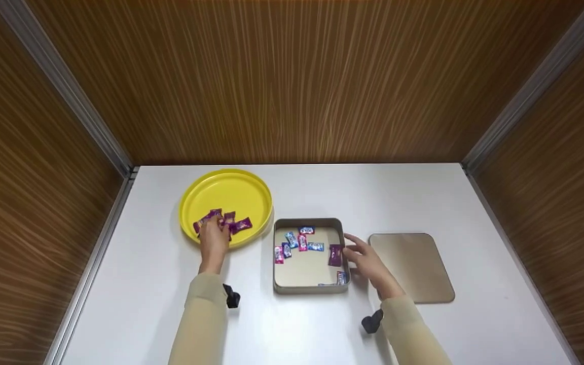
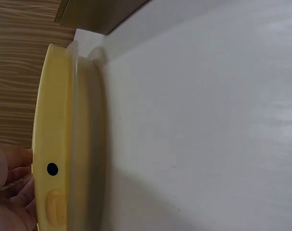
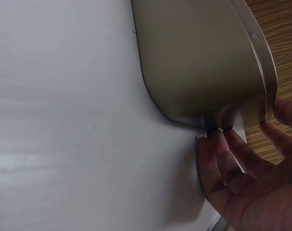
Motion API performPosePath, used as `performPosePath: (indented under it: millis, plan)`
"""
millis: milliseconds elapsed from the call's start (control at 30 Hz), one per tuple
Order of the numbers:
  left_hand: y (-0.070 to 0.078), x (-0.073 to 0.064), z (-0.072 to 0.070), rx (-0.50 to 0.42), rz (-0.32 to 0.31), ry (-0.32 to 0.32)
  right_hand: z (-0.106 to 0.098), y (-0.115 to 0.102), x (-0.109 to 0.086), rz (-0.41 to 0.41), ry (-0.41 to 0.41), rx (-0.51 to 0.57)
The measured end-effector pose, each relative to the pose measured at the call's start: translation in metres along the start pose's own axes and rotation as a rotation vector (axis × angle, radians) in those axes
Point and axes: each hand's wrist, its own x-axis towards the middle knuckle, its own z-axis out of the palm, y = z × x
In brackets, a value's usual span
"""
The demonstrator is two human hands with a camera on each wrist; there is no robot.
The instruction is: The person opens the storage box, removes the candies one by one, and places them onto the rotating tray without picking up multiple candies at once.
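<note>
My left hand [image 1: 214, 242] reaches over the near rim of a round yellow tray [image 1: 231, 190], its fingers among several purple-wrapped candies [image 1: 243, 224]. From the left wrist view the tray's wall hides those fingertips, so a grip cannot be confirmed. To the right stands an open square metal tin [image 1: 287, 290], holding several small blue and pink wrapped candies [image 1: 316, 247] and a purple candy [image 1: 334, 255] by its right wall. My right hand [image 1: 369, 261] touches that wall from outside; in the right wrist view its fingers [image 3: 249, 159] are extended against the metal.
A flat, rounded-corner metal lid [image 1: 416, 268] lies on the white table [image 1: 317, 334] to the right of the tin, partly beneath the right forearm. Wood-grain panels [image 1: 297, 86] with metal edge strips enclose the table at the back and both sides.
</note>
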Motion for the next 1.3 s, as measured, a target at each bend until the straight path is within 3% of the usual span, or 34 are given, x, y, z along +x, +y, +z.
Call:
performPosePath:
  millis: [167,367,633,733,1000,1300]
  plan:
    - [0.005,0.000,-0.003,-0.015,0.022,0.012,0.000,-0.006,-0.004,-0.002,-0.008,-0.003]
    - [0.016,-0.006,-0.003,0.037,0.084,0.017,0.001,-0.006,-0.005,-0.017,-0.011,0.007]
    - [0.045,-0.017,-0.008,0.097,0.153,-0.013,0.001,-0.001,-0.001,-0.011,-0.008,0.021]
    - [0.057,-0.020,-0.010,0.115,0.172,-0.055,0.000,-0.001,-0.001,-0.007,-0.006,0.011]
    - [0.083,-0.035,-0.008,0.182,0.193,-0.242,0.000,-0.001,-0.002,-0.002,-0.001,0.013]
    - [0.097,-0.049,-0.001,0.212,0.242,-0.302,0.000,-0.001,0.000,0.016,-0.007,-0.014]
